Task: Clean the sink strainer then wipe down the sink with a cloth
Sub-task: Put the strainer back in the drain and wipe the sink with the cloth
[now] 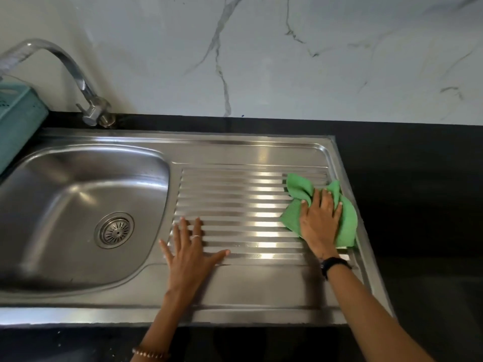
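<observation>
right hand point(320, 220) presses crumpled green cloth point(347, 220) on ribbed steel drainboard point(235, 202).

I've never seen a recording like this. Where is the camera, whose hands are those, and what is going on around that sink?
There is no machine here: a person wears a camera on the head, so the single picture looks forward and down at their own two hands. Below is a steel sink set in a dark counter, with a round strainer seated in the drain and a curved tap behind. To the right of the bowl is the ribbed draining board. The right hand presses a green cloth flat against the far right end of those ribs, fingers fairly straight. The left hand lies flat, fingers spread, on the ribs near the bowl, holding nothing. A teal container sits at the left edge.
</observation>
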A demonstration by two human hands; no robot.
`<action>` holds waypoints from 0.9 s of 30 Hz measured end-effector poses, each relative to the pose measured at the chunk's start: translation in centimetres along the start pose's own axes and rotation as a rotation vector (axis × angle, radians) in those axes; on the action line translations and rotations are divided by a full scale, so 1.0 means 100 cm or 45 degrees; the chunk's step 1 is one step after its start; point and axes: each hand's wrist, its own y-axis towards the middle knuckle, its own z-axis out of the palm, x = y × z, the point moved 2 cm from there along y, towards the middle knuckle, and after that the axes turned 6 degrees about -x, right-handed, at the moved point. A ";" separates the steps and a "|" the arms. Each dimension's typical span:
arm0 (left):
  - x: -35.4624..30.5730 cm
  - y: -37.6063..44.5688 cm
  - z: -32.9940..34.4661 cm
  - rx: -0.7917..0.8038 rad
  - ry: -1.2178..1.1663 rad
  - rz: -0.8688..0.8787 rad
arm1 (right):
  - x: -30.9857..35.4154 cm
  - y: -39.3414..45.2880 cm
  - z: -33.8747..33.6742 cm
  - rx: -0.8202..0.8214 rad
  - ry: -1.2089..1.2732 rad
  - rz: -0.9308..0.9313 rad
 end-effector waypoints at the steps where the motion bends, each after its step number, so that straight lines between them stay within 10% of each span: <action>1: 0.011 0.000 -0.002 -0.012 -0.023 -0.046 | 0.015 -0.001 0.004 0.004 -0.003 -0.023; 15: 0.036 0.005 -0.006 -0.020 0.126 -0.129 | 0.280 -0.048 0.072 0.366 0.163 -1.059; 27: 0.019 0.004 -0.011 -0.027 0.124 -0.017 | 0.150 -0.013 0.054 0.270 0.048 -0.862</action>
